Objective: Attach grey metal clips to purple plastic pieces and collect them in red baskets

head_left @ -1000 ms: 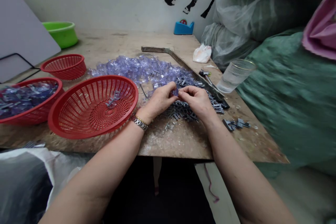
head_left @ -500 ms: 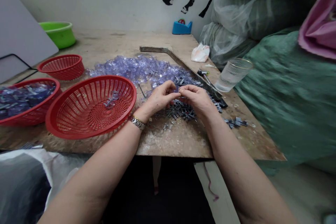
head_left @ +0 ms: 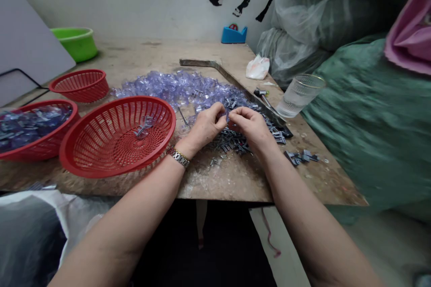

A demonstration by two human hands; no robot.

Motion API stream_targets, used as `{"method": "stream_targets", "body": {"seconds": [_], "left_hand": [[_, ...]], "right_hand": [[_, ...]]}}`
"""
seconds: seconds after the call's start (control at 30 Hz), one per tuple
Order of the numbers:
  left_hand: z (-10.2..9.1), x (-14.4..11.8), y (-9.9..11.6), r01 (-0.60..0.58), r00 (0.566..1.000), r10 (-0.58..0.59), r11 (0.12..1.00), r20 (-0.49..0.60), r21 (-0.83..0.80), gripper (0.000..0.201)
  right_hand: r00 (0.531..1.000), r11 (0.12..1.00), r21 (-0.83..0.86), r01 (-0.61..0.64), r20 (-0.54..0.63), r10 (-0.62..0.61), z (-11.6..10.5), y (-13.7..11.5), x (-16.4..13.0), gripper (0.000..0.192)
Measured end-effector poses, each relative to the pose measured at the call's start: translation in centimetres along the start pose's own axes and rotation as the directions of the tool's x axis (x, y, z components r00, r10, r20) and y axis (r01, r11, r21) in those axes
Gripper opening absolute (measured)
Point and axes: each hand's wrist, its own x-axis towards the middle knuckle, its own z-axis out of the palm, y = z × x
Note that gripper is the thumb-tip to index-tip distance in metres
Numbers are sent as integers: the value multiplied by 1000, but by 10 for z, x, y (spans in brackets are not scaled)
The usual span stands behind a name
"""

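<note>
Head view: nearest the camera, two bare forearms reach over the front edge of the wooden table [head_left: 235, 184]. The left wrist wears a metal watch [head_left: 178, 157]. The left hand [head_left: 204, 126] and the right hand [head_left: 252, 126] meet fingertip to fingertip just right of the big red basket [head_left: 117, 136], their fingers curled in and pinching a small clear piece [head_left: 226, 118] between them; the piece is mostly hidden, so its shape cannot be told. Both hands hover over a heap of small grey metal clips [head_left: 235, 141], which lies just right of the big red basket. A few more loose clips [head_left: 301, 157] lie well to the right of it, near the table's right edge.

The big red basket holds only a few pieces near its middle. To its left, touching its rim, sits a second red basket [head_left: 33, 128] filled with clear bluish parts. Behind and left of it stands a smaller red basket [head_left: 79, 85].

Just behind the big red basket spreads a pile of clear bluish plastic parts [head_left: 175, 87]. Right of it and farther back, a drinking glass [head_left: 299, 95] stands beside a long metal bar [head_left: 232, 81], with a crumpled white bag [head_left: 257, 67] beyond. Far behind the basket, by the wall, are a green bowl [head_left: 76, 42] and a blue tape dispenser [head_left: 234, 34].
</note>
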Motion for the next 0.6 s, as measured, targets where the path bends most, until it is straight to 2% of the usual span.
{"method": "stream_targets", "body": {"seconds": [0.1, 0.2, 0.3, 0.37, 0.43, 0.5, 0.6], "left_hand": [[0, 0, 1, -32, 999, 33, 998, -26, 53, 7], [1, -1, 1, -55, 998, 55, 998, -16, 25, 6], [0, -1, -1, 14, 1000, -14, 992, 5, -125, 5], [-1, 0, -5, 97, 995, -90, 959, 39, -266, 4], [-2, 2, -8, 152, 988, -141, 928, 57, -341, 4], [-3, 3, -10, 151, 988, -150, 944, 26, -295, 2], [-5, 4, -10, 93, 994, -98, 991, -55, -95, 7]], "right_hand": [[995, 986, -136, 98, -21, -101, 2, 3, 2, 27], [985, 962, -220, 160, -31, -170, 1, 7, 3, 24], [981, 959, -227, 169, -53, -186, -1, 8, 4, 22], [978, 959, -230, 167, -88, -191, -2, 8, 4, 22], [976, 964, -216, 155, -120, -183, -3, 6, 4, 23], [975, 974, -176, 142, -145, -169, -5, 4, 4, 24], [971, 985, -94, 142, -179, -157, -8, 2, 6, 25]]}}
